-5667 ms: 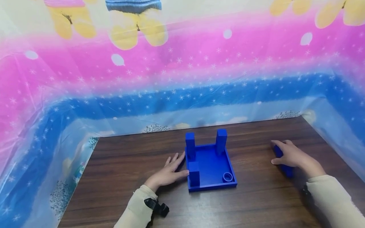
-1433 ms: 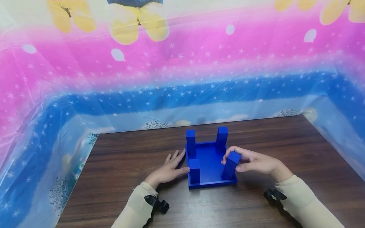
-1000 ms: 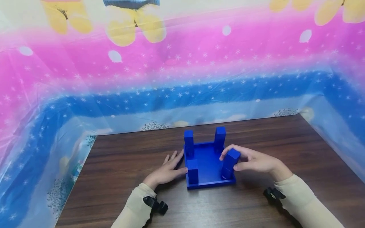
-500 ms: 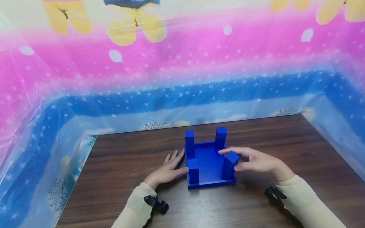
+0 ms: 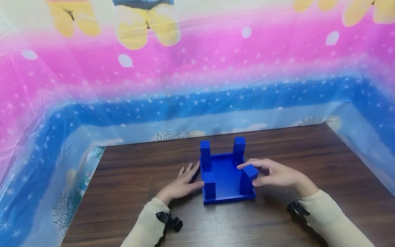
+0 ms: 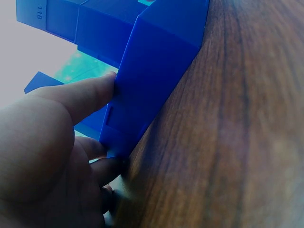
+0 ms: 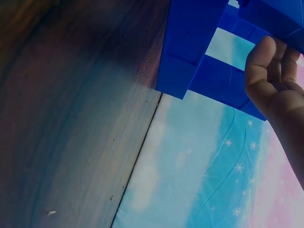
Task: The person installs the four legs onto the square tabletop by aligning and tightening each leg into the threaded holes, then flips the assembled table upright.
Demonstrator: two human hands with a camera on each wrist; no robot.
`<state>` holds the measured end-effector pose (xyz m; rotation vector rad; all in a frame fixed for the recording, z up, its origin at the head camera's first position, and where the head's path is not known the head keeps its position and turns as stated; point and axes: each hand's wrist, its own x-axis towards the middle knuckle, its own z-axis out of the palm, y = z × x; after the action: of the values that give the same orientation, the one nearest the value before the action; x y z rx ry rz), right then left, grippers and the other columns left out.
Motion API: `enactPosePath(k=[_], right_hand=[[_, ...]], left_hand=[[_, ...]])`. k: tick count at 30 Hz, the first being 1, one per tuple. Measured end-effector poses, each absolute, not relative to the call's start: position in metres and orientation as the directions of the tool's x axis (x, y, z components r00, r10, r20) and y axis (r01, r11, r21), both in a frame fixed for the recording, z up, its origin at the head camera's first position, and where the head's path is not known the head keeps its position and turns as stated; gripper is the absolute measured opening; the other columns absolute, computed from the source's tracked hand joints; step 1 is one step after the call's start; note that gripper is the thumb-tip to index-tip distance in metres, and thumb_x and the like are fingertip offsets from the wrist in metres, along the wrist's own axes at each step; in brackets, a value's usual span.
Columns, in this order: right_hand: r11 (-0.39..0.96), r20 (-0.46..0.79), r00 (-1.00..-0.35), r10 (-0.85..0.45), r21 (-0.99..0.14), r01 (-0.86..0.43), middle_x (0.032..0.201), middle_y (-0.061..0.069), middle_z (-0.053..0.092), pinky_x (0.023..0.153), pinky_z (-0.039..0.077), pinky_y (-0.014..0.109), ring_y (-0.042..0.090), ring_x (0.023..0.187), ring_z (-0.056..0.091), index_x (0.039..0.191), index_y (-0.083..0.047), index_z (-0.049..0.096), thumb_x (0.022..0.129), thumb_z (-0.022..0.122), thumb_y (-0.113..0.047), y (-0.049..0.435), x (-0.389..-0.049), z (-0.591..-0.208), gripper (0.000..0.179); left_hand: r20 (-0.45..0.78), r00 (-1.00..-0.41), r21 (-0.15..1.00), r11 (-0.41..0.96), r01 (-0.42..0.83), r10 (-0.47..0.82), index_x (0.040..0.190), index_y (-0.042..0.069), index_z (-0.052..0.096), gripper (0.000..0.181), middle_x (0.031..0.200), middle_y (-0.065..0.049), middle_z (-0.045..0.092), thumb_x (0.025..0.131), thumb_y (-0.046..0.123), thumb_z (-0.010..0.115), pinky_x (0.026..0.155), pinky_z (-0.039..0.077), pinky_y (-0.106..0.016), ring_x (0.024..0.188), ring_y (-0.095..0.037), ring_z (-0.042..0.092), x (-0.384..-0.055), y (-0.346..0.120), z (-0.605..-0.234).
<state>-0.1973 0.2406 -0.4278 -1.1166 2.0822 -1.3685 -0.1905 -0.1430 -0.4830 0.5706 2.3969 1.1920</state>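
A blue, shallow, square tray-like base (image 5: pixel 226 176) lies on the table with a square post at each corner. My right hand (image 5: pixel 277 174) pinches the near right post (image 5: pixel 248 181) between thumb and fingers; its lower end sits over that corner, hiding the round socket there. The far left post (image 5: pixel 205 154), far right post (image 5: pixel 239 150) and near left post (image 5: pixel 210 187) stand upright. My left hand (image 5: pixel 180 187) rests against the base's left side, fingers spread. In the left wrist view, the thumb tip touches the base's outer wall (image 6: pixel 152 71). The right wrist view shows curled fingers (image 7: pixel 261 59) at the held post (image 7: pixel 280 19).
The dark wood-grain table (image 5: pixel 139 178) reaches back to a hanging cloth (image 5: pixel 185 85) printed in pink and blue with snowflakes. A black wrist camera (image 5: pixel 169 221) is strapped on the left sleeve, another black device (image 5: pixel 297 209) on the right.
The right hand has brought the post from the table's right side to the base's near right corner. Lately the post has turned slightly and sits a little lower. The left hand has stayed put.
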Motion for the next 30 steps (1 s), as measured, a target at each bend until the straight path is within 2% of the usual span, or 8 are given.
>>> enactPosePath(k=[4, 6, 8, 15, 20, 24, 29, 30], right_hand=[[0.155, 0.111, -0.578, -0.809, -0.907, -0.391, 0.151, 0.016, 0.055, 0.097, 0.049, 0.03, 0.011, 0.111, 0.061, 0.15, -0.011, 0.058, 0.1, 0.067, -0.002, 0.24, -0.1984, -0.429, 0.051], [0.136, 0.117, -0.569, -0.814, -0.914, -0.383, 0.15, 0.011, 0.057, 0.107, 0.046, 0.031, 0.019, 0.132, 0.054, 0.15, -0.011, 0.058, 0.101, 0.066, -0.001, 0.2402, -0.1989, -0.4297, 0.051], [0.116, 0.121, -0.56, -0.82, -0.923, -0.368, 0.15, 0.01, 0.057, 0.109, 0.047, 0.032, 0.023, 0.136, 0.054, 0.15, -0.01, 0.058, 0.101, 0.065, 0.001, 0.2405, -0.1996, -0.4306, 0.051], [0.105, 0.115, -0.568, -0.815, -0.935, -0.339, 0.148, 0.012, 0.059, 0.109, 0.048, 0.031, 0.017, 0.136, 0.055, 0.148, -0.002, 0.058, 0.1, 0.066, 0.001, 0.2411, -0.2011, -0.433, 0.048], [0.115, 0.107, -0.577, -0.81, -0.935, -0.336, 0.146, 0.024, 0.059, 0.107, 0.051, 0.031, 0.016, 0.136, 0.057, 0.148, 0.003, 0.056, 0.1, 0.068, 0.001, 0.2405, -0.2004, -0.4332, 0.05], [0.132, 0.095, -0.587, -0.804, -0.934, -0.332, 0.141, 0.032, 0.059, 0.099, 0.055, 0.033, 0.018, 0.13, 0.061, 0.148, 0.004, 0.055, 0.099, 0.07, -0.001, 0.2397, -0.1995, -0.4319, 0.051], [0.132, 0.09, -0.59, -0.803, -0.938, -0.322, 0.139, 0.034, 0.06, 0.094, 0.057, 0.033, 0.017, 0.123, 0.064, 0.147, 0.01, 0.052, 0.098, 0.072, -0.001, 0.2389, -0.1991, -0.4311, 0.054], [0.131, 0.093, -0.59, -0.802, -0.937, -0.325, 0.138, 0.033, 0.061, 0.088, 0.058, 0.031, 0.015, 0.113, 0.067, 0.146, 0.011, 0.052, 0.097, 0.073, -0.001, 0.2388, -0.1993, -0.431, 0.055]], left_hand=[[-0.161, -0.834, 0.816, 0.546, 0.188, 0.528, 0.171, 0.018, 0.017, 0.092, 0.177, -0.011, 0.01, 0.102, 0.063, 0.058, 0.123, -0.004, -0.07, 0.161, -0.039, -0.011, -0.1904, -0.1428, -0.4823], [-0.159, -0.831, 0.815, 0.546, 0.194, 0.532, 0.171, 0.017, 0.016, 0.092, 0.177, -0.012, 0.01, 0.103, 0.062, 0.058, 0.123, -0.004, -0.07, 0.161, -0.039, -0.011, -0.191, -0.1429, -0.4828], [-0.163, -0.832, 0.814, 0.549, 0.191, 0.531, 0.171, 0.016, 0.016, 0.092, 0.177, -0.013, 0.011, 0.103, 0.06, 0.059, 0.123, -0.004, -0.07, 0.161, -0.039, -0.011, -0.1916, -0.1427, -0.4831], [-0.196, -0.833, 0.801, 0.574, 0.167, 0.517, 0.171, 0.019, 0.014, 0.087, 0.177, -0.007, 0.008, 0.105, 0.053, 0.06, 0.125, -0.004, -0.067, 0.161, -0.034, -0.015, -0.1925, -0.1423, -0.4838], [-0.203, -0.833, 0.801, 0.577, 0.162, 0.515, 0.171, 0.02, 0.014, 0.086, 0.177, -0.007, 0.007, 0.106, 0.052, 0.059, 0.125, -0.003, -0.067, 0.16, -0.034, -0.016, -0.1928, -0.1418, -0.4843], [-0.2, -0.829, 0.803, 0.572, 0.167, 0.522, 0.171, 0.02, 0.013, 0.086, 0.177, -0.005, 0.007, 0.106, 0.052, 0.059, 0.125, -0.005, -0.065, 0.161, -0.032, -0.016, -0.1928, -0.1415, -0.4827], [-0.195, -0.83, 0.802, 0.572, 0.173, 0.523, 0.171, 0.018, 0.014, 0.086, 0.177, -0.006, 0.009, 0.106, 0.052, 0.06, 0.126, -0.005, -0.065, 0.161, -0.032, -0.014, -0.1927, -0.1418, -0.4822], [-0.194, -0.83, 0.801, 0.573, 0.174, 0.523, 0.171, 0.018, 0.014, 0.086, 0.177, -0.006, 0.009, 0.106, 0.052, 0.06, 0.126, -0.005, -0.064, 0.161, -0.032, -0.014, -0.1927, -0.1418, -0.4821]])
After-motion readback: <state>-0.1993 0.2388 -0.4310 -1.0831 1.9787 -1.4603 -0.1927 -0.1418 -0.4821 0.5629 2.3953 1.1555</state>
